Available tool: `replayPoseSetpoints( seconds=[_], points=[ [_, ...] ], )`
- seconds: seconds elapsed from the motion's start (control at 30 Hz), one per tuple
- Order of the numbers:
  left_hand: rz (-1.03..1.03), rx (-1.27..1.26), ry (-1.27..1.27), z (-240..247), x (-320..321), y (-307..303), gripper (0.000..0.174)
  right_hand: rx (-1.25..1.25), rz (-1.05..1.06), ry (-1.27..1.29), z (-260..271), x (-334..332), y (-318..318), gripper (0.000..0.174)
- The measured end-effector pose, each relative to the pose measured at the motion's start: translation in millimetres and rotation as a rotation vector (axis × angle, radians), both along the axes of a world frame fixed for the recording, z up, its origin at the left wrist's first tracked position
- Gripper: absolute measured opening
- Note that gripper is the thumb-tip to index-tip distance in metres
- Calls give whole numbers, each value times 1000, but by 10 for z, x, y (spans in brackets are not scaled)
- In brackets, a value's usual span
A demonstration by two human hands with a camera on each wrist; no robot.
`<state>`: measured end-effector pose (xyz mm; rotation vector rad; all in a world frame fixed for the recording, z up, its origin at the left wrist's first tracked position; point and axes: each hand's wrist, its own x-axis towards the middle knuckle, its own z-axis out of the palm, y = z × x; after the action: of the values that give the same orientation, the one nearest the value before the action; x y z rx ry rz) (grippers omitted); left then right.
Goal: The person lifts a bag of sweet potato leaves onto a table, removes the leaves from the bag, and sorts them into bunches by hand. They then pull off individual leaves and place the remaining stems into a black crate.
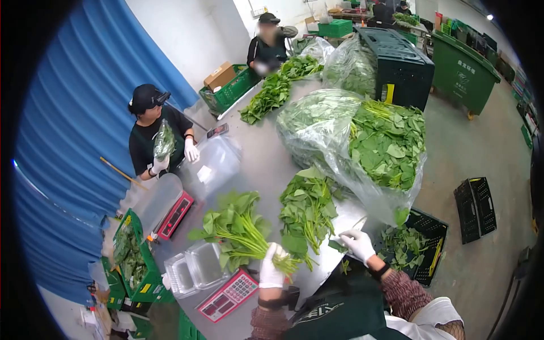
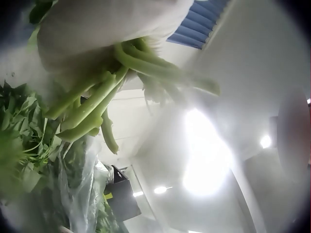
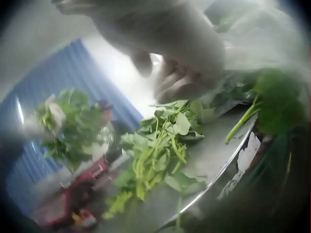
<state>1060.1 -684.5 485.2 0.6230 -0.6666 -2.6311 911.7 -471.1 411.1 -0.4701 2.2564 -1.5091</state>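
My gloved left hand (image 1: 272,266) grips a bunch of leafy greens (image 1: 241,226) by its stems, leaves pointing away over the table. In the left wrist view the cut stems (image 2: 92,107) stick out below the white glove (image 2: 107,29). My gloved right hand (image 1: 358,245) hovers by the table's near edge, thumb and fingers apart in the right wrist view. A small loose leaf (image 1: 338,246) shows just below its fingertips in the head view. Between the hands and farther in lies a pile of greens (image 1: 307,209) on the table.
A big clear bag of greens (image 1: 391,144) stands at the right. Below the edge is a black crate (image 1: 433,232) with leaves. Clear clamshell boxes (image 1: 195,269) and a red scale (image 1: 229,293) are at the left. Two people work across the table; one holds bagged greens (image 1: 165,141).
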Motion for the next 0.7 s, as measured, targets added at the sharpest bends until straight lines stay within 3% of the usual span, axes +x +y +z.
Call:
replayPoseSetpoints(
  seconds=[0.07,0.13,0.2,0.33,0.37,0.53,0.6,0.7],
  points=[
    [66,-52,-117,84,12,48,20,286,76,319,-94,-25,-302,26],
    [172,6,-141,-30,11,-16,11,463,122,355,-271,-185,-535,28],
    [228,-10,-176,-13,57,-53,17,497,178,325,-281,-224,-682,39],
    [217,-63,-109,33,135,-7,18,691,252,363,-368,-201,-873,44],
    [225,-65,-137,12,139,17,21,647,214,428,-594,-223,-900,42],
    [235,-162,-232,16,140,26,22,470,98,227,-269,-265,-804,33],
    [250,-187,-287,-2,99,35,23,-47,-53,-17,53,-170,-650,28],
    [254,-188,-360,-64,-1,121,21,-183,-2,63,346,-25,-507,21]
  ],
)
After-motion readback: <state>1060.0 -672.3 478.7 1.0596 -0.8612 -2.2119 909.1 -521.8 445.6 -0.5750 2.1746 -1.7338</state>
